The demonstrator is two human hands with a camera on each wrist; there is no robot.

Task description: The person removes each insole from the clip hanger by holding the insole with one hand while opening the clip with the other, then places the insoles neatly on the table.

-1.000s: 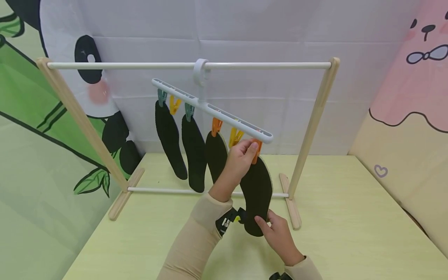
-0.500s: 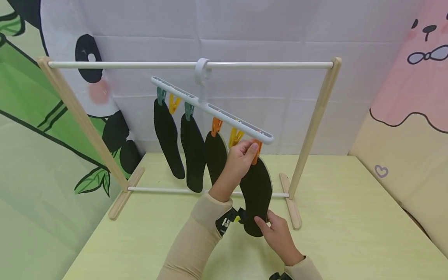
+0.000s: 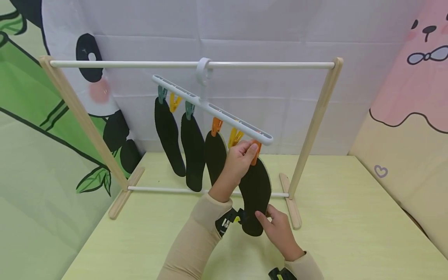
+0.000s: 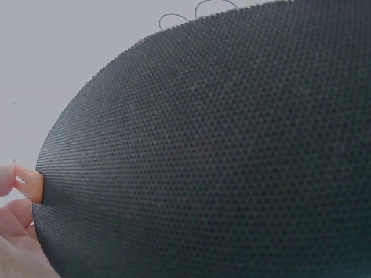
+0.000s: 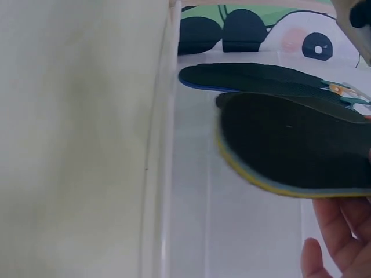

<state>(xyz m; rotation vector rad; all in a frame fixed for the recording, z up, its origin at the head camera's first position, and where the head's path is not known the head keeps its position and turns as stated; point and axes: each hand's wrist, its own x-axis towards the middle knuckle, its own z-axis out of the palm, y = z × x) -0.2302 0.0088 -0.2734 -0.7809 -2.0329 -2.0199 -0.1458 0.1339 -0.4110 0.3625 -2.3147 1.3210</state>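
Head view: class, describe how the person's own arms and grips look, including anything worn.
The left sleeve and right sleeve are plain beige and wrist-length. A black left-wrist device shows white and yellow details; a black right-wrist device, partly cut off, shows some yellow. The left grip and right grip are gloveless.

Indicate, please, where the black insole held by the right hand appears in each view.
Head: the black insole hangs right of centre, its lower end in the right hand.
Left wrist: the black insole, very close, fills most of the picture.
Right wrist: the black insole is right of centre, nearest, yellow-edged.
Shared landmark: the panda's pink cheek, in the head and right wrist views only.
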